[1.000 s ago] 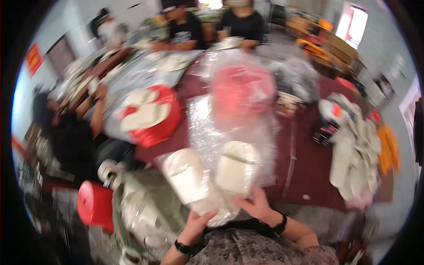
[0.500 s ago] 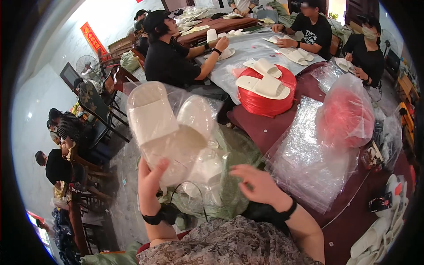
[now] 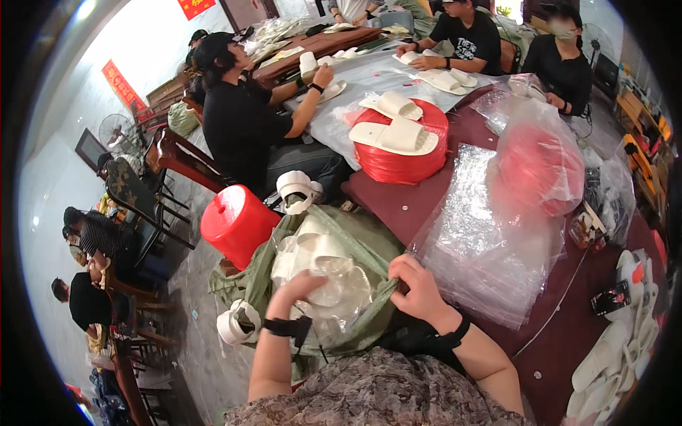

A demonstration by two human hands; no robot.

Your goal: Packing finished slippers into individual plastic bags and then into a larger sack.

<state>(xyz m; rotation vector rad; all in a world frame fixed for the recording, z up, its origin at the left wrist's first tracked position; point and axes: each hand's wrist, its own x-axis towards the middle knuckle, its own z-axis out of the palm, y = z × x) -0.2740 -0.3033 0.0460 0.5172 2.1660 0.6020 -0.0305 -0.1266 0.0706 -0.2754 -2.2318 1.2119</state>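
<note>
A green woven sack [image 3: 376, 238] stands open in front of me, holding cream slippers [image 3: 316, 248] in clear plastic bags [image 3: 337, 284]. My left hand [image 3: 302, 287] is inside its mouth, fingers stretched out over the bagged slippers. At the sack's right rim, my right hand [image 3: 419, 287] is closed on the gathered green fabric. A white rounded object with dark openings [image 3: 297, 192] sits by the sack's far edge. Another white rounded object [image 3: 239, 323] is at its left side.
On the dark red table [image 3: 455, 170], a red twine roll [image 3: 405, 167] carries cream slippers [image 3: 398, 135]. Flat clear bags [image 3: 483, 248] lie beside a bag of red material [image 3: 543, 167]. More slippers [image 3: 604, 362] line the right edge. A red stool [image 3: 238, 224] stands left; co-workers sit around.
The bagged slippers my left hand held up are now lowered into the sack. My right hand has moved onto the sack's rim and closed on it. The view has shifted, showing the red stool.
</note>
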